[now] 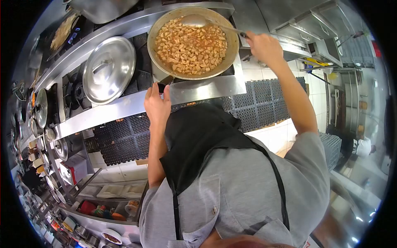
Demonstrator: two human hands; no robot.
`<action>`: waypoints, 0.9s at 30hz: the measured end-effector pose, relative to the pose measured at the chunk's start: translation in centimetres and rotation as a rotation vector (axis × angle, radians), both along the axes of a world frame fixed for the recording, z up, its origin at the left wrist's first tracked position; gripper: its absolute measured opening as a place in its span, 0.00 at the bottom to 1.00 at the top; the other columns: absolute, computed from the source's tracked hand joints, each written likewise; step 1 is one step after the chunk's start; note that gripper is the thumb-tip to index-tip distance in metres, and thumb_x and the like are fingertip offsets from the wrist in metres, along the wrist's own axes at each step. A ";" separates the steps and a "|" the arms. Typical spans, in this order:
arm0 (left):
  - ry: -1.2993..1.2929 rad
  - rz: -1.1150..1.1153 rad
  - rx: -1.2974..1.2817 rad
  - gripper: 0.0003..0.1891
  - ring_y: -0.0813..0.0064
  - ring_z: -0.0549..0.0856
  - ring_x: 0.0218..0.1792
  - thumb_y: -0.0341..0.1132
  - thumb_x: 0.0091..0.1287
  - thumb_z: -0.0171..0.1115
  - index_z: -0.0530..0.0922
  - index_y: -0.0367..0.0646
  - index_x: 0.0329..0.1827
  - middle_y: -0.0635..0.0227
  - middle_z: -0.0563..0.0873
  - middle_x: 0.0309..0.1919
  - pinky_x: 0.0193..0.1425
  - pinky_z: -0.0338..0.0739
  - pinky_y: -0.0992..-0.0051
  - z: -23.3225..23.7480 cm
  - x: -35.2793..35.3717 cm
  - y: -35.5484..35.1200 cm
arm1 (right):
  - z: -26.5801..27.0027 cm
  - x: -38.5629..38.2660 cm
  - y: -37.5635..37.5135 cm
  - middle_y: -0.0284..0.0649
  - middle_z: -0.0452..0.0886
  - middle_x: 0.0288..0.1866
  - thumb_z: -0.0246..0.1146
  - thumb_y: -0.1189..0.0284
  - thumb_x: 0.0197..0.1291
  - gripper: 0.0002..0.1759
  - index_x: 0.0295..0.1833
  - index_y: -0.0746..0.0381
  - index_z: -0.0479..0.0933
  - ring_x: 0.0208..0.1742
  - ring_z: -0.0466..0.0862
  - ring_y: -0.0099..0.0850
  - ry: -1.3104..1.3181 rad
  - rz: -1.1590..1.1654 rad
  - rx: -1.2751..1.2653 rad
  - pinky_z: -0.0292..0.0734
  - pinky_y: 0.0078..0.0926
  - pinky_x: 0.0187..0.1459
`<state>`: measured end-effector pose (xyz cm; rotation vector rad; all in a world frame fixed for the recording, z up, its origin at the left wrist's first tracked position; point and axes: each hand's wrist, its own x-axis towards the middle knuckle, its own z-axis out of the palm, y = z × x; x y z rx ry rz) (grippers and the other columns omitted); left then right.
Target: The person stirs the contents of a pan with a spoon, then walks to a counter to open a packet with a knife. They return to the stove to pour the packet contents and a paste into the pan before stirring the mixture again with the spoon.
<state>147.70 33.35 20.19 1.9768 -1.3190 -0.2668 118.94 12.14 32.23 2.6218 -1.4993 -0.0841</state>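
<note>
A wide metal pan (154, 31) on the stove holds diced pale cubes in orange-brown sauce (192, 45). My left hand (157, 104) is closed around the pan's short black handle (161, 87) at the near rim. My right hand (264, 47) grips the long handle of a metal ladle (194, 20), whose bowl rests in the food at the pan's far side. My grey shirt and black apron fill the lower middle of the view.
A pot covered by a round steel lid (109, 68) sits on the burner to the left. Black rubber floor mats (256, 103) lie below the stove's steel front edge (206, 89). Bowls and ingredient containers (103, 208) line a counter at lower left.
</note>
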 end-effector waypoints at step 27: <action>-0.031 0.081 0.011 0.17 0.46 0.82 0.35 0.35 0.66 0.65 0.78 0.29 0.51 0.48 0.81 0.33 0.39 0.76 0.55 0.1 -1.0 -0.1 | -2.2 -5.3 -0.5 0.47 0.84 0.32 0.61 0.62 0.65 0.15 0.54 0.55 0.79 0.32 0.84 0.48 0.019 0.168 0.244 0.78 0.47 0.37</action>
